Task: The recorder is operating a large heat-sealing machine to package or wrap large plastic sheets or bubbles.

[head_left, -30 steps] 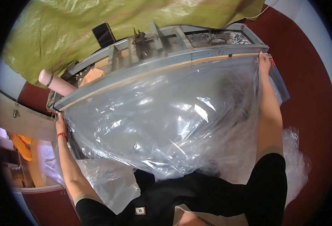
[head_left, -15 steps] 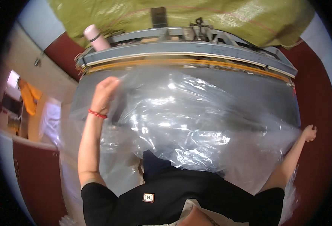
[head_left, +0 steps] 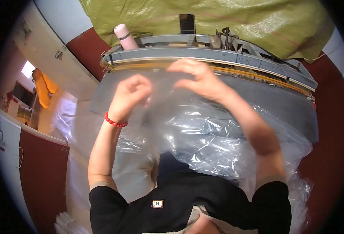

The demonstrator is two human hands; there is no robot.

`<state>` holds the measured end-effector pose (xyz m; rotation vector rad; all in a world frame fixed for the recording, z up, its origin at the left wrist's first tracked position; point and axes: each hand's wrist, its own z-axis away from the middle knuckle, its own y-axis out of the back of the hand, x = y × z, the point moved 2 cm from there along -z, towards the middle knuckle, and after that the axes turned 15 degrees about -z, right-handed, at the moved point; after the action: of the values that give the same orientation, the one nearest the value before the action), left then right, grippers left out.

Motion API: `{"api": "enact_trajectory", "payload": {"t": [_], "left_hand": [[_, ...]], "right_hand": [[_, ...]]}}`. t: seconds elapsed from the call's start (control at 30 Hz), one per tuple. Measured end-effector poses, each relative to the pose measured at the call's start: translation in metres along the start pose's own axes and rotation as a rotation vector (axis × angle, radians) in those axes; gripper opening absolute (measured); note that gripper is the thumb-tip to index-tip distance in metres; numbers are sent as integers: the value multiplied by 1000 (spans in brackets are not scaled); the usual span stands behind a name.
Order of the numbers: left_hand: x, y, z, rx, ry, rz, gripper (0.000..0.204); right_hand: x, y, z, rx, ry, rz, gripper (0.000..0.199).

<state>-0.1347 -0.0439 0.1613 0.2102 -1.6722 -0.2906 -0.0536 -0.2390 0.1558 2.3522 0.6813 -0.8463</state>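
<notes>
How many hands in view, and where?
2: left hand, red bracelet at its wrist, over the grey tabletop; right hand to its right, nearer the metal frame. None seems hidden.

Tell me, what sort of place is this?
Probably a small workshop or packing room, though I can't be sure: a long metal frame lies across a grey worktop, with loose, clear plastic in front.
</notes>
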Motion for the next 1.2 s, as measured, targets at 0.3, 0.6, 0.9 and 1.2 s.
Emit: {"api": "enact_trajectory", "payload": {"t": [0.3,0.6,0.9,1.2], "left_hand": [[13,1,21,611,-635,-1084,22],[-24,-4,20,345,-427,-769,3],[-173,44,92,-479,360,-494,10],[-185,258,93,-217,474,-1683,22]], "right_hand": [[20,-60,-1,73,-257,-535,9],[62,-57,8,134,-425,-591,20],[128,104,128,816,-359,321,23],[57,295,359,1028,-626,1024,22]]}}
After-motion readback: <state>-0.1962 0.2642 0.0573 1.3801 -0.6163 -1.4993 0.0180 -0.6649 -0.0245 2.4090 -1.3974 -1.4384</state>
